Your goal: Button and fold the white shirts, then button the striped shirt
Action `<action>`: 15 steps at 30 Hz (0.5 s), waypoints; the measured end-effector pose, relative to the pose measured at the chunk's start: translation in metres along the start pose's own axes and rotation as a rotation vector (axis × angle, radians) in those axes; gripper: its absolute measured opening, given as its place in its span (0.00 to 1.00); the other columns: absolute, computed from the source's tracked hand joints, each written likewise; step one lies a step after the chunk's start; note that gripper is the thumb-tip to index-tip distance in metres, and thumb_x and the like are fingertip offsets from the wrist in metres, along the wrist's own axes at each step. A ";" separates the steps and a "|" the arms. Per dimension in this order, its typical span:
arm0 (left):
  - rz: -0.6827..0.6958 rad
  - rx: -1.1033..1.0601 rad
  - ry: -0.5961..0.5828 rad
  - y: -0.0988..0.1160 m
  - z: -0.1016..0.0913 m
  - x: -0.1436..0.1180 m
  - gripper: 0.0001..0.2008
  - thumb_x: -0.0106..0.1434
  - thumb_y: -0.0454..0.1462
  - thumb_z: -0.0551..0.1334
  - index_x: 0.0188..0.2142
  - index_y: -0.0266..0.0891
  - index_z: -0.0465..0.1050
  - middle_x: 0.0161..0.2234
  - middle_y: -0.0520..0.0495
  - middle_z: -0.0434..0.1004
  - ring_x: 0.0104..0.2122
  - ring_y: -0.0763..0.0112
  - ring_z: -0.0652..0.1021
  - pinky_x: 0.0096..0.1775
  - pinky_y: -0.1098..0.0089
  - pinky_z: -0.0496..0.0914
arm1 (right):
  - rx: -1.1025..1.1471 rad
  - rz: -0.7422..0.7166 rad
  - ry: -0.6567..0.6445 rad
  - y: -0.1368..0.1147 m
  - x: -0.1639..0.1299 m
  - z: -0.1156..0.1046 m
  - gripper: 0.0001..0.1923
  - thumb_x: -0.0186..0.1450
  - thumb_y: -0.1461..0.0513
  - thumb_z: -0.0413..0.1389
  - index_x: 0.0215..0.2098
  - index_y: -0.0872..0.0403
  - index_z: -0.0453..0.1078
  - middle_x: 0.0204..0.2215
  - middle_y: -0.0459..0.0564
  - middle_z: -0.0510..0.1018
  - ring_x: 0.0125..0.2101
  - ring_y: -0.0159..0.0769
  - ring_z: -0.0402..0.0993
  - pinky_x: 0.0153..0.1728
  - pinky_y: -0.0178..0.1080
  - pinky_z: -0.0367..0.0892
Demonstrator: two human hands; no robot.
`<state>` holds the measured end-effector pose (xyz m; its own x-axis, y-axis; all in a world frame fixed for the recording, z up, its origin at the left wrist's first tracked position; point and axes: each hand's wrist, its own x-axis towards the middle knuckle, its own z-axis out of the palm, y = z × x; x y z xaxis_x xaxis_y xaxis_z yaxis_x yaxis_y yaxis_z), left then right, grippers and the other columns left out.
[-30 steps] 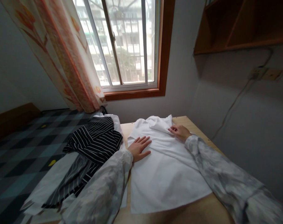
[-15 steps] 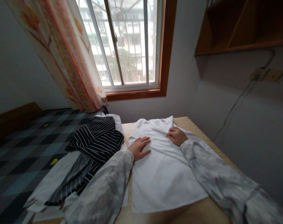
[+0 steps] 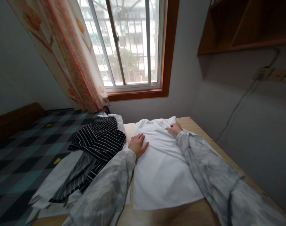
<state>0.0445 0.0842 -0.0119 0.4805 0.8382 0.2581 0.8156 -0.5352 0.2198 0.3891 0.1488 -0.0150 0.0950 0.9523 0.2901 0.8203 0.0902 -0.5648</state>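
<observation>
Pressing white shirt (image 3: pixel 164 169) flat on table (image 3: pixel 199 216): left hand (image 3: pixel 138 145) open, palm down; right hand (image 3: pixel 174 129) open near collar; striped garment (image 3: pixel 98 141) beside.

White shirt (image 3: pixel 161 169) spread flat on wooden table (image 3: pixel 194 216), collar end far.

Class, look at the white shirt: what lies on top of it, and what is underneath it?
On the white shirt rest both hands: the left hand flat, the right hand near the collar. Under it shows the wooden table; whatever lies beneath the cloth is covered.
</observation>
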 end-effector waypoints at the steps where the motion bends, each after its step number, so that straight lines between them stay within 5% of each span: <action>1: 0.000 -0.006 -0.001 0.000 0.000 0.000 0.25 0.76 0.50 0.59 0.65 0.42 0.72 0.72 0.36 0.69 0.71 0.46 0.69 0.72 0.45 0.60 | 0.010 -0.010 0.020 -0.003 0.002 0.003 0.21 0.69 0.50 0.59 0.46 0.58 0.84 0.29 0.55 0.84 0.35 0.48 0.82 0.42 0.42 0.76; 5: 0.011 -0.043 0.019 0.000 0.002 -0.001 0.24 0.75 0.49 0.61 0.64 0.41 0.73 0.72 0.36 0.70 0.71 0.46 0.69 0.72 0.44 0.60 | 0.038 -0.109 0.092 -0.012 -0.013 0.002 0.21 0.73 0.60 0.51 0.52 0.55 0.84 0.38 0.55 0.84 0.40 0.45 0.81 0.47 0.44 0.76; 8: 0.010 -0.075 0.043 -0.002 0.005 0.000 0.23 0.74 0.48 0.61 0.63 0.42 0.74 0.71 0.36 0.71 0.70 0.45 0.71 0.72 0.43 0.61 | 0.015 -0.560 0.082 -0.016 -0.042 -0.010 0.17 0.74 0.61 0.53 0.51 0.51 0.84 0.38 0.55 0.82 0.41 0.45 0.78 0.49 0.46 0.75; 11: -0.012 -0.143 0.079 -0.007 0.006 0.002 0.19 0.76 0.47 0.59 0.59 0.41 0.76 0.68 0.36 0.74 0.66 0.46 0.74 0.70 0.45 0.64 | -0.065 -1.034 -0.029 -0.020 -0.074 -0.026 0.13 0.74 0.62 0.56 0.49 0.47 0.83 0.48 0.56 0.83 0.45 0.45 0.77 0.53 0.49 0.74; 13: -0.038 -0.233 0.134 -0.009 0.003 0.004 0.17 0.77 0.45 0.56 0.56 0.41 0.78 0.65 0.37 0.77 0.63 0.50 0.78 0.67 0.49 0.68 | -0.080 -1.173 -0.115 -0.023 -0.093 -0.035 0.12 0.72 0.63 0.57 0.48 0.47 0.81 0.53 0.55 0.82 0.47 0.46 0.78 0.55 0.50 0.73; 15: -0.061 -0.318 0.206 -0.006 -0.003 0.005 0.17 0.78 0.45 0.54 0.52 0.41 0.78 0.58 0.37 0.81 0.57 0.54 0.81 0.62 0.54 0.72 | -0.033 -1.155 -0.166 -0.027 -0.108 -0.040 0.11 0.69 0.63 0.58 0.47 0.49 0.80 0.53 0.56 0.82 0.47 0.46 0.78 0.55 0.50 0.74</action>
<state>0.0411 0.0918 -0.0091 0.3331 0.8480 0.4122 0.6844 -0.5182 0.5129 0.3790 0.0317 -0.0006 -0.7906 0.3355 0.5123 0.3850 0.9228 -0.0101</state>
